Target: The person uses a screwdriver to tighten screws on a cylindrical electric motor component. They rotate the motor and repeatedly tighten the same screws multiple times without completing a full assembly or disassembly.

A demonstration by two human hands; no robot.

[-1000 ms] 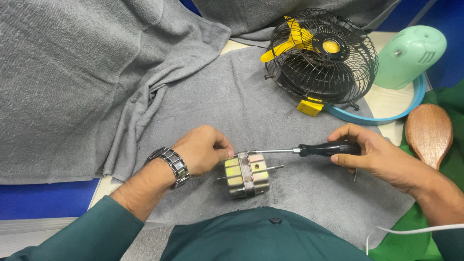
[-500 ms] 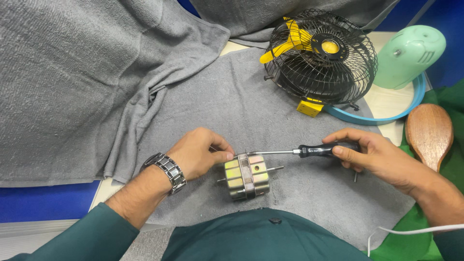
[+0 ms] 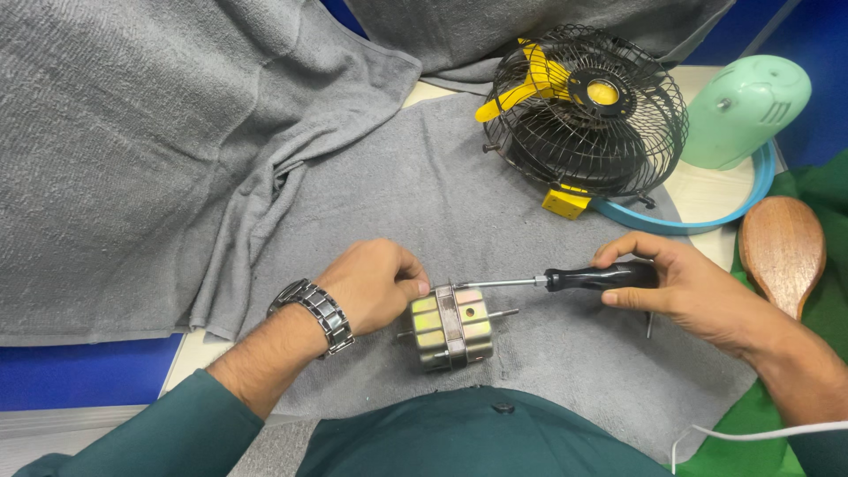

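A small metal fan motor (image 3: 450, 327) with yellowish sides lies on a grey towel (image 3: 424, 194) close to my body. My left hand (image 3: 375, 283), a metal watch on its wrist, grips the motor's left end. My right hand (image 3: 685, 287) holds the black handle of a screwdriver (image 3: 552, 281). The screwdriver's shaft points left and its tip touches the top of the motor.
A black wire fan cage with yellow blades (image 3: 583, 115) rests at the back right, partly on a blue-rimmed tray (image 3: 707, 216). A mint green housing (image 3: 746, 110) sits in that tray. A wooden paddle (image 3: 782, 252) lies at the right. More grey towel is bunched at the left.
Almost nothing has moved. My right hand has shifted its fingers slightly on the screwdriver handle, and the motor stays in place.
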